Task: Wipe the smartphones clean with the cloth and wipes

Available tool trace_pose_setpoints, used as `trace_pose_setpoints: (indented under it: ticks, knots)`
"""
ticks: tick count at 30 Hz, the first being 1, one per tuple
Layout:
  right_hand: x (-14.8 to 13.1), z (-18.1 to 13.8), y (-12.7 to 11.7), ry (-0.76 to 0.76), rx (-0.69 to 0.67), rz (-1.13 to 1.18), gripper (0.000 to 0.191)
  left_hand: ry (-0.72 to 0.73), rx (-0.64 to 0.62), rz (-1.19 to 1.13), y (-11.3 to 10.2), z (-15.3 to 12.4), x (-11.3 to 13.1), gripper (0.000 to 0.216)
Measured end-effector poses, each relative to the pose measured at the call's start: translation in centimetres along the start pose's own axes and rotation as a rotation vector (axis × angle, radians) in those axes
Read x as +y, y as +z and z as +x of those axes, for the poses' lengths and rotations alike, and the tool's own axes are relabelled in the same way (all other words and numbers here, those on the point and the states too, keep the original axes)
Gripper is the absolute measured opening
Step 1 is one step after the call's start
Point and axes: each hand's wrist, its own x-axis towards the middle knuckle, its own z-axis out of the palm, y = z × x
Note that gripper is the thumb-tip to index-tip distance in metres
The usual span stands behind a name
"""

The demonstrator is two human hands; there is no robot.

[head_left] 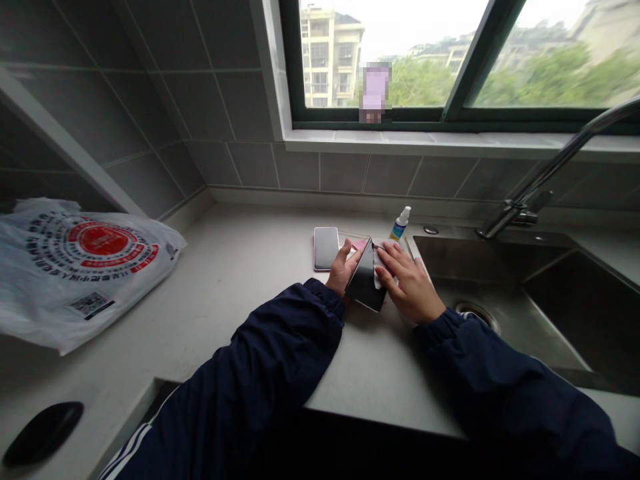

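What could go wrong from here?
1. The black smartphone is tilted in the left hand, with the right hand over a white cloth or tissue against it; it might slip and hit the counter.
2. The white-capped bottle stands just beyond the right hand, near the sink; a bump might topple it.

On the counter [255,253] to my left lies a white plastic bag [55,267] with red and black print; nearer me is a black oval object [44,433]. To my right, a tap [545,163] curves above a steel sink [470,283]. Ahead, over grey tiles [345,172], a window [467,63] shows a pale building [333,53] and trees [425,83].
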Motion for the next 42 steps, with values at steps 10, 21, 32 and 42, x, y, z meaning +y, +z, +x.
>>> trace_pose_setpoints:
  ticks: [10, 21, 32, 42]
  knots:
    - [-0.7, -0.3, -0.7, -0.146, -0.030, 0.174, 0.046, 0.171, -0.034, 0.006, -1.3, 0.8, 0.0, 0.071]
    - [-1.8, -0.5, -2.0, -0.374, 0.083, 0.310, 0.030, 0.157, -0.058, -0.102, -1.4, 0.5, 0.4, 0.082]
    - [-2.1, -0.7, -1.9, -0.453, -0.049, 0.293, 0.029, 0.173, 0.036, -0.095, -1.7, 1.0, 0.4, 0.080]
    - [-2.6, -0.9, -1.7, -0.446, -0.259, 0.234, 0.049, 0.080, 0.047, -0.054, -1.4, 0.7, 0.5, 0.088]
